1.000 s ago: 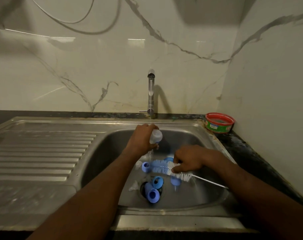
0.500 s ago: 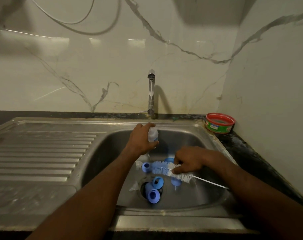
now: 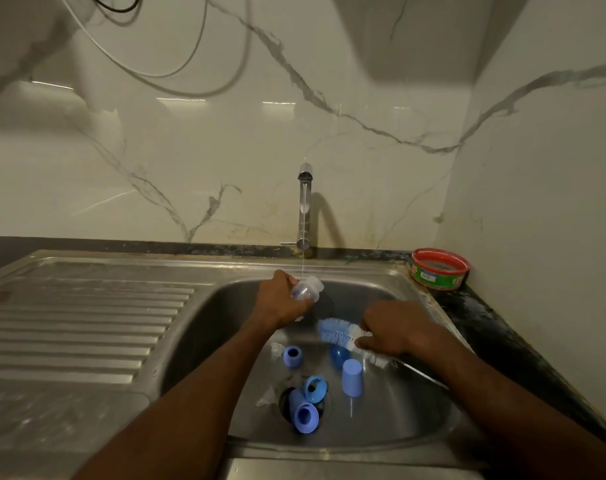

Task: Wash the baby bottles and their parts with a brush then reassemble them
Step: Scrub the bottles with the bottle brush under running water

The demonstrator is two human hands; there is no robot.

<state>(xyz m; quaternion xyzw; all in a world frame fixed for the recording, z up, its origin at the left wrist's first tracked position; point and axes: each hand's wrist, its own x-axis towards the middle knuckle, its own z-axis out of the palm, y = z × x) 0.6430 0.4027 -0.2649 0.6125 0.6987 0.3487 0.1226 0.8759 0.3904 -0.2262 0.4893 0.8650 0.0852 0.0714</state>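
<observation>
Now, left hand (image 3: 283,299): fingers curled round small clear plastic bottle (image 3: 306,289), held over steel sink basin (image 3: 415,403), mouth tilted up-right toward thin water stream.
Right hand (image 3: 391,332): fingers seemingly pinching blue-and-white bristle brush (image 3: 343,336), long axis left-right.

Both forearms bare; hands (image 3: 280,299) ungloved, ringless.

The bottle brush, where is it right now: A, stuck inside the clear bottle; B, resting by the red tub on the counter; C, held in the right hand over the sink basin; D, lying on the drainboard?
C: the right hand grips the bottle brush by its bristles above the sink, apart from the clear bottle that the left hand holds under the tap.
</observation>
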